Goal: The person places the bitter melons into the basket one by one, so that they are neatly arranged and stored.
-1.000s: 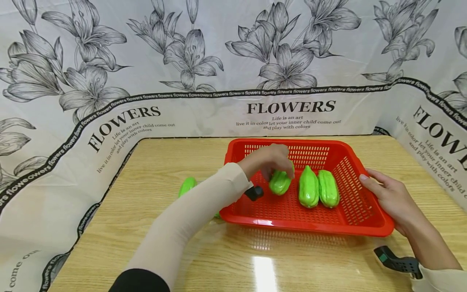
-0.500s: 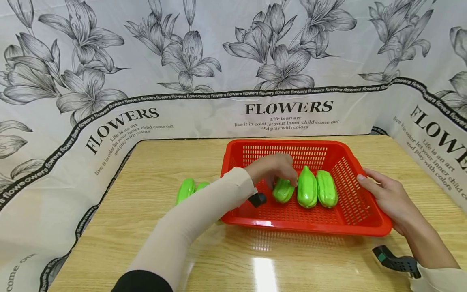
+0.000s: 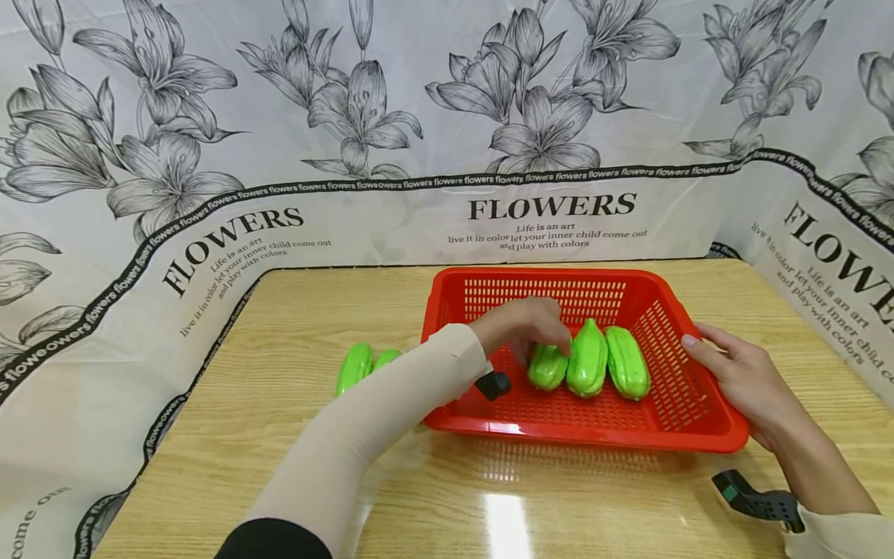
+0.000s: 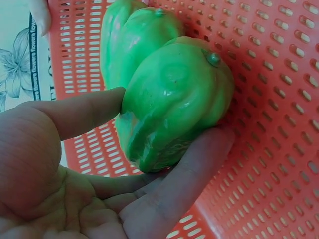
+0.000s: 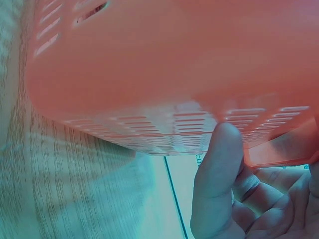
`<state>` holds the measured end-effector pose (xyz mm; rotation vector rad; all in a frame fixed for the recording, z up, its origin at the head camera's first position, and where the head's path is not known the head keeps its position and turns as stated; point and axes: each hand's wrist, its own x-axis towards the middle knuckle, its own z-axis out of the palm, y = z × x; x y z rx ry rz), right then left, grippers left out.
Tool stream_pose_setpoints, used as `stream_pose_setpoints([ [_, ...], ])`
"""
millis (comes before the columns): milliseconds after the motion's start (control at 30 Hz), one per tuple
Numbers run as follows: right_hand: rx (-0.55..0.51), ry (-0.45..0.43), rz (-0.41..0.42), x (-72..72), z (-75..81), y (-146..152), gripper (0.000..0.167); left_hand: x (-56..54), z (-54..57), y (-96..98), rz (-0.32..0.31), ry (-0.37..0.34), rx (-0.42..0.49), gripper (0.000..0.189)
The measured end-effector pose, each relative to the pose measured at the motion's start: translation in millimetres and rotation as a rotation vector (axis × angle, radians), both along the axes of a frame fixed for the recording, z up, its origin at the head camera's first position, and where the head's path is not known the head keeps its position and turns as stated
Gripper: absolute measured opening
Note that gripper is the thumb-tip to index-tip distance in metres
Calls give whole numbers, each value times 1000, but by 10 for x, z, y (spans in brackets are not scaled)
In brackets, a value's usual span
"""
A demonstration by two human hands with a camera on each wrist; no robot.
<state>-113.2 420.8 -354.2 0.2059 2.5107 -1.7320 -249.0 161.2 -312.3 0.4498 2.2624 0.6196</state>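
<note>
Inside the red plastic basket (image 3: 587,438), my left hand (image 3: 532,322) holds a glossy, ridged green gourd (image 3: 548,373) from above. The left wrist view shows the thumb on one side of this gourd (image 4: 174,84) and fingers along the other. It lies against a middle gourd (image 3: 587,363) with a pointed end, and a third gourd (image 3: 627,365) lies to the right. My right hand (image 3: 743,376) grips the basket's right rim, thumb on the side wall and fingers outside. In the right wrist view the basket wall (image 5: 149,59) fills the upper part.
Two more green gourds, one at the far left (image 3: 355,369) and one beside it (image 3: 386,357), lie on the wooden table (image 3: 293,326), partly behind my left sleeve (image 3: 377,411). A flower-printed cloth (image 3: 391,217) stands along the back and sides.
My left hand has lowered the gourd into the basket and moved it right, up against the middle gourd, which leans slightly now. My right hand stays on the rim.
</note>
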Motion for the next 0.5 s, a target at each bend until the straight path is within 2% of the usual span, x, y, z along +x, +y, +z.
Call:
stream_pose_setpoints([
  [500,4,-1,-4,-10,-13,-2,77,21,-194,-29,60,3,119,31],
])
